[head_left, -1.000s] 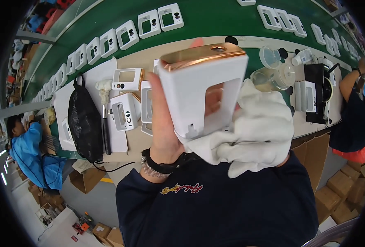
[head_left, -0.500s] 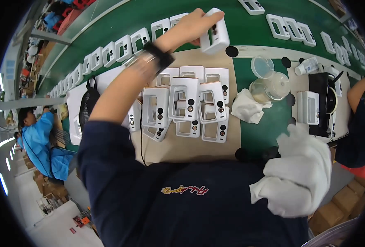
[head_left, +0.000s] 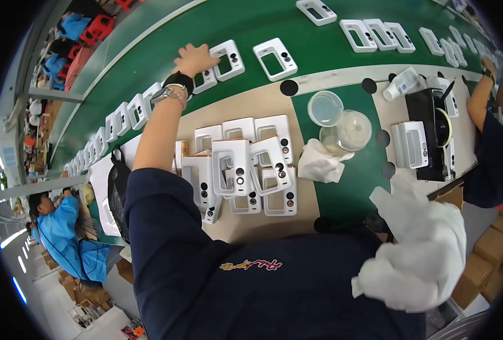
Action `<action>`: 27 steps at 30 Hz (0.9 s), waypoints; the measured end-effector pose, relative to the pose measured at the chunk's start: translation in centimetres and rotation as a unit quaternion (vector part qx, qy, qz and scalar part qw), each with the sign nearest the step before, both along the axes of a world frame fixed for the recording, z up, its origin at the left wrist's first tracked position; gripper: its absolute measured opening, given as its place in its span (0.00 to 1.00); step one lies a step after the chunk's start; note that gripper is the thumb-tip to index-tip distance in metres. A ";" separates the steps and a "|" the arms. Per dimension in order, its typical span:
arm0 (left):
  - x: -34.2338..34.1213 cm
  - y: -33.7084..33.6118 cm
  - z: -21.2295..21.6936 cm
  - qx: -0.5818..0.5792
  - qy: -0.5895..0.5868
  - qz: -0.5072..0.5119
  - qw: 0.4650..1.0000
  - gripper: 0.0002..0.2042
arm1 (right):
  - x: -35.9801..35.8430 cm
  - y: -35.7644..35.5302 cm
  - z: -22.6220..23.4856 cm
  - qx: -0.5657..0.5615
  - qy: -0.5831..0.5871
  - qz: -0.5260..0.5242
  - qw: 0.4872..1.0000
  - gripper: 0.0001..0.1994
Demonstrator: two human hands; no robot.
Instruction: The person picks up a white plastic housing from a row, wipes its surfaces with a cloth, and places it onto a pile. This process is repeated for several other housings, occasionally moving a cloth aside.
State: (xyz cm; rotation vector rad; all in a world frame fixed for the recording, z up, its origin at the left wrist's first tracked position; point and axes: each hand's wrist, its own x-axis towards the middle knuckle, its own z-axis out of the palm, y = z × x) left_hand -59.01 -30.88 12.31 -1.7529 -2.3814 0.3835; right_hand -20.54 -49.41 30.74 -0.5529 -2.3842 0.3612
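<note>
My left hand (head_left: pixel 195 60) reaches far out over the green belt with its fingers spread, holding nothing. Under and beside it stand white plastic frame-shaped housings, one housing (head_left: pixel 229 59) just right of the fingers. Another white housing (head_left: pixel 275 59) lies farther right on the belt, apart from the hand. A bunched white cloth (head_left: pixel 416 258) is raised at the lower right, where my right hand is hidden; its fingers do not show. In front of me, several white housings (head_left: pixel 231 167) are stacked on a tan mat (head_left: pixel 257 229).
Right of the stack are a crumpled white cloth (head_left: pixel 321 161), a clear jar (head_left: pixel 353 130) and a round lid (head_left: pixel 325 107). A black holder (head_left: pixel 424 136) and a white tube (head_left: pixel 402 84) stand beyond. Rows of housings line the belt (head_left: pixel 161 56). Co-workers sit left and right.
My left hand has let go of a white housing, which now lies on the belt, and has moved left with its fingers spread. The raised white cloth has shifted slightly.
</note>
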 end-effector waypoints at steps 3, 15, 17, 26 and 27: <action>-1.9 0.0 -2.1 0.285 0.014 -0.242 0.927 0.14 | -0.1 0.8 -1.5 0.007 0.045 0.054 0.998 0.09; 9.8 -16.4 10.4 0.233 -0.767 -0.045 0.596 0.14 | -7.6 0.9 -5.8 -0.239 0.424 -0.016 0.873 0.28; 10.9 -19.8 11.9 0.183 -0.756 -0.073 0.625 0.23 | -10.6 0.5 -5.8 -0.240 0.363 0.020 0.900 0.26; 12.7 -24.8 10.7 0.403 -0.485 -0.172 0.757 0.26 | -16.4 -1.3 -4.7 -0.468 0.329 0.040 0.819 0.22; 12.6 -25.1 10.9 0.379 -0.520 -0.158 0.749 0.24 | -16.3 -1.2 -4.9 -0.494 0.329 0.031 0.804 0.21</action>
